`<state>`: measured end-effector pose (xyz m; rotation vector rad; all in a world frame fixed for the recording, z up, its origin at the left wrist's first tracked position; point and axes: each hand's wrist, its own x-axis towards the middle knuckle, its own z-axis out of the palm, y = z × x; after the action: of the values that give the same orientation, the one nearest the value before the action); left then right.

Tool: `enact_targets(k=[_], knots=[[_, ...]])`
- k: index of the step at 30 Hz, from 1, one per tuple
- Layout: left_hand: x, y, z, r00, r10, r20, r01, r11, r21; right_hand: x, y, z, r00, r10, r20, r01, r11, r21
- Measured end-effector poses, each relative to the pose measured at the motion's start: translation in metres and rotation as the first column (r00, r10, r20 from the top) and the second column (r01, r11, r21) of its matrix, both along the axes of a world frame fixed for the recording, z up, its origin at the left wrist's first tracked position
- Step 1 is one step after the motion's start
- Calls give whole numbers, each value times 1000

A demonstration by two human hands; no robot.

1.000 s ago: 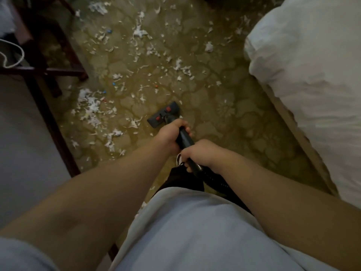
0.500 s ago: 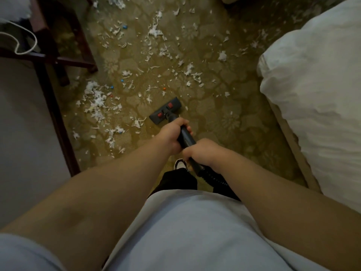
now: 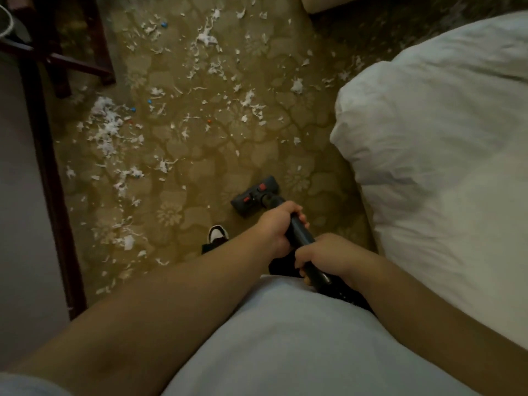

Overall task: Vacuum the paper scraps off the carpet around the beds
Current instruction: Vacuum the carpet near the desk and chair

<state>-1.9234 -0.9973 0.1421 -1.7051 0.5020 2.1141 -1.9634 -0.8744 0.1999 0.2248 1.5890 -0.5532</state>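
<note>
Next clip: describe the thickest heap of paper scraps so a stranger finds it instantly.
Start at the dark wooden frame running down the left side. Just right of it on the patterned carpet lies the heap. It is a dense white clump; other scraps lie thinly scattered.

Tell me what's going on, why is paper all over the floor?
A person is vacuuming. Their left hand and right hand both grip the black vacuum wand, and its floor head sits on the carpet beside the white bed. That patch looks mostly clean, but lots of paper scraps lie ahead and to the left.
</note>
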Motion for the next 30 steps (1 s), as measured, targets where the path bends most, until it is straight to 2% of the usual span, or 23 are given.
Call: enact_targets(k=[6, 13, 22, 30], knots=[[-6, 36, -2, 1000, 31, -1, -31, 998, 48, -11, 35, 2, 998, 54, 26, -55, 998, 16], [18, 2, -5, 986, 169, 5, -169, 985, 39, -4, -4, 1, 988, 152, 41, -151, 988, -19], [93, -128, -18, 931, 364, 7, -363, 930, -52, 52, -152, -11, 947, 320, 25, -319, 947, -25], [179, -309, -32, 926, 376, -35, -378, 918, -119, 145, -335, -16, 916, 393, -76, -396, 918, -22]])
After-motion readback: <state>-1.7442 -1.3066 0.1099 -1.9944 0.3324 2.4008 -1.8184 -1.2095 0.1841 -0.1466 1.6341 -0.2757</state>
